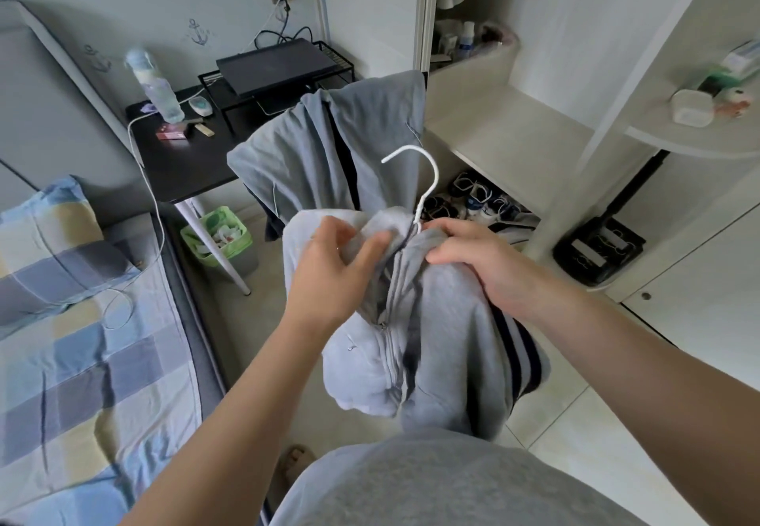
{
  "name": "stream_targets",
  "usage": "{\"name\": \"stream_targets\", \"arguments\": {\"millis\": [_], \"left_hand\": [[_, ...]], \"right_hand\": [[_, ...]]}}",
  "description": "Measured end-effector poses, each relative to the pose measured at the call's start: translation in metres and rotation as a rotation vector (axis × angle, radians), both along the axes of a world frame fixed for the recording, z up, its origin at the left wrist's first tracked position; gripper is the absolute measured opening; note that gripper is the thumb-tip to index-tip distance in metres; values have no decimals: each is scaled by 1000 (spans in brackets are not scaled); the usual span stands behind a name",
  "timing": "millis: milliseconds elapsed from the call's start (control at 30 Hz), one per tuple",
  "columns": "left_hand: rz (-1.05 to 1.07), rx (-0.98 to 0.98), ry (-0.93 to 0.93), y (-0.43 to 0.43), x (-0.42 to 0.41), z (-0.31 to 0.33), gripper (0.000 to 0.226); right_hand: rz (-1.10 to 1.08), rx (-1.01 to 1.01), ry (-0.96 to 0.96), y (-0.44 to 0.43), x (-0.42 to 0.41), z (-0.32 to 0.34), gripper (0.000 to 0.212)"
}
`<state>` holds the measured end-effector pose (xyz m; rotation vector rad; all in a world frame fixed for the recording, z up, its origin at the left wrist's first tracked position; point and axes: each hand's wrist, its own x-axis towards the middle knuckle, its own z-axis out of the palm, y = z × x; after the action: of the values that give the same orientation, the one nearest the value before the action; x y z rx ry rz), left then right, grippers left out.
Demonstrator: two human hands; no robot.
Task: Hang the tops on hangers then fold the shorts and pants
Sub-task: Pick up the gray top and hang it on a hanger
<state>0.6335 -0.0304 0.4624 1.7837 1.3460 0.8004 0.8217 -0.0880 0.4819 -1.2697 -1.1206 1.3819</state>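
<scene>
Grey top (444, 340) vertical, hanger hook (427, 196) up, left hand (329, 266) and right hand (481, 262) gripping collar

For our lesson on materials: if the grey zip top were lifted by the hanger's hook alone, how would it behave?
Probably floppy: the grey zip top bunches and sags in folds below the left hand and right hand. It may slide off, since the fabric looks bunched at the white hanger rather than spread. Its thin hook likely stays stiff.
</scene>
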Motion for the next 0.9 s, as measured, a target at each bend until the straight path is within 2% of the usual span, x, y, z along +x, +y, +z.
{"name": "stream_targets", "arguments": {"millis": [67,133,200,233,300,367,433,533,700,800,900], "left_hand": [[-119,-249,-48,-4,0,-8,47],[-136,-274,-115,-3,1,-17,40],[-37,-219,-187,-1,6,-19,20],[40,-235,-271,0,9,-18,16],[193,-304,-451,9,12,-12,15],[292,-314,-541,23,10,-4,14],[303,-248,-509,37,7,3,18],[200,-95,-392,46,9,8,17],[85,41,-351,55,14,17,17],[13,154,-348,57,12,32,25],[-86,252,-301,53,16,44,22]], "right_hand": [[33,-27,102,-1,0,1,17],[16,-57,84,0,-3,1,23],[-54,-42,-205,4,-7,-1,27],[-76,-9,-374,6,-7,-2,35],[-89,58,-638,8,-5,2,45],[-86,119,-835,9,2,12,48],[-55,150,-950,9,13,23,46],[99,106,-1047,6,19,36,37],[102,109,-1080,3,19,40,25],[186,17,-1240,4,16,31,30],[194,-67,-1304,13,14,35,34]]}}
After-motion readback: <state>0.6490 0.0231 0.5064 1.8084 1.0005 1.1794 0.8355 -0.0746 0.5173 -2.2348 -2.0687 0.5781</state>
